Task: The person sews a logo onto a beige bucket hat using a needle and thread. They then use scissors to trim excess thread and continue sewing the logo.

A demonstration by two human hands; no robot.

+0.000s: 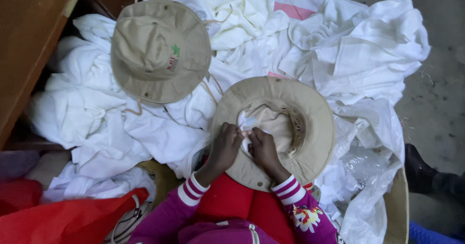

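A tan bucket hat (pixel 310 113) lies upside down on my lap, its brim spread wide. Both hands work inside its crown. My left hand (pixel 225 145) and my right hand (pixel 263 148) pinch a small white label or scrap of cloth (pixel 248 123) at the hat's inner band, fingers closed on it. A second tan bucket hat (pixel 160 50) with a small green and red emblem lies right way up on the white cloth at upper left, apart from my hands.
A heap of white cloth (pixel 339 45) covers most of the area. A brown wooden board (pixel 29 40) slants at the left. Red bag (pixel 68 220) at lower left, clear plastic (pixel 363 166) at right, grey concrete floor (pixel 441 94) and a dark shoe (pixel 419 169) at far right.
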